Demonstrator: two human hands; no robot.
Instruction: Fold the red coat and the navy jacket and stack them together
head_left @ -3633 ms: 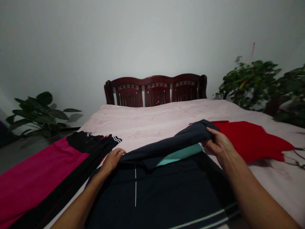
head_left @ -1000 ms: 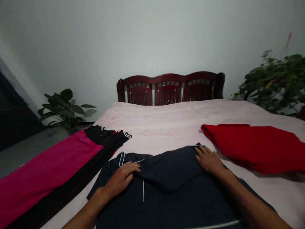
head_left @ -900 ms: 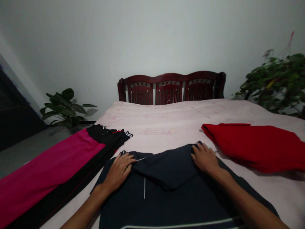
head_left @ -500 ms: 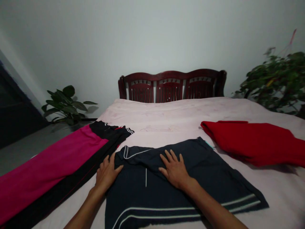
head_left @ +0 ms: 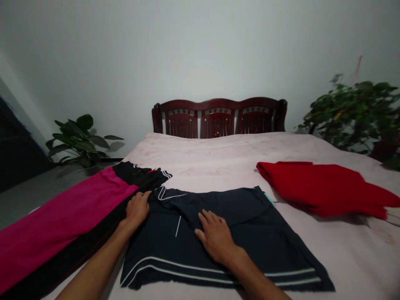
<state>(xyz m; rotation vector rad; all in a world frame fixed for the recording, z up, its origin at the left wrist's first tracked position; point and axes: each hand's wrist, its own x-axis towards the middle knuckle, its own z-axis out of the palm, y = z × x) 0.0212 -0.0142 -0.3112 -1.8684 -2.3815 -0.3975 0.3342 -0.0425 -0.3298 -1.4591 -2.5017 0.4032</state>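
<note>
A navy garment (head_left: 246,233) with white stripes lies spread on the bed, its upper part rumpled and a short white line on its left half. My left hand (head_left: 137,208) is at the garment's upper left edge, fingers drawn together on the cloth; the fingertips are partly hidden. Flat on the middle of the garment rests my right hand (head_left: 215,235), open, with its fingers slightly apart and the thumb out to the left.
Pink and black clothing (head_left: 90,204) lies along the left side of the bed. At the right is a folded red cloth item (head_left: 325,187). Behind the pale pink bedsheet (head_left: 200,154) stands a dark wooden headboard (head_left: 218,118). Leafy plants (head_left: 78,139) flank the bed.
The navy garment's lower left edge has shifted and its upper edge lies straighter. My left hand's fingers have come together at the garment's corner; my right hand still lies on the cloth.
</note>
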